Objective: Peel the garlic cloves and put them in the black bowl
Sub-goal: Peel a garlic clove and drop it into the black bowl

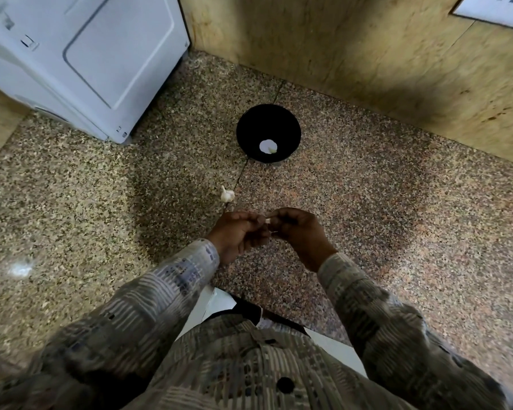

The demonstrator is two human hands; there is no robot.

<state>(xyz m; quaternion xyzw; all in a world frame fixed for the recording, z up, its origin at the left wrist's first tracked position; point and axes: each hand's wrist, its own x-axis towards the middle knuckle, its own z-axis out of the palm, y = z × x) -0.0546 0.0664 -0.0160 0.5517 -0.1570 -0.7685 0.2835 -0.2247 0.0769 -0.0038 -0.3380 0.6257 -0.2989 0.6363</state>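
Head view, looking down at a speckled stone tabletop [382, 202] set into a corner.

Centre: the person's left hand [240, 235] and right hand [296, 232] meet above the tabletop, fingers of both curled inward. Between their fingertips they pinch one small white garlic clove [268, 221], of which only an end shows. A thin pale sliver shows just below it where the hands touch. Whether it is skin or clove cannot be told. Both forearms wear patterned grey sleeves [166, 291].

Beyond the hands: a garlic bulb [227, 195] lies on the tabletop, near the left hand's knuckles but apart from them, beside a dark seam [243, 170] in the stone.

Farther back: the black bowl [251, 125] stands upright on the tabletop, just right of the same seam and well apart from the hands. On its floor is a round pale patch [265, 145], and at that patch's edge rests a small yellowish piece [272, 149], which looks like a peeled clove.

Upper left: a white appliance [80, 54] stands on the tabletop against the tan wall [353, 54]. Upper right: a white plate [498, 10] is fixed to the wall.
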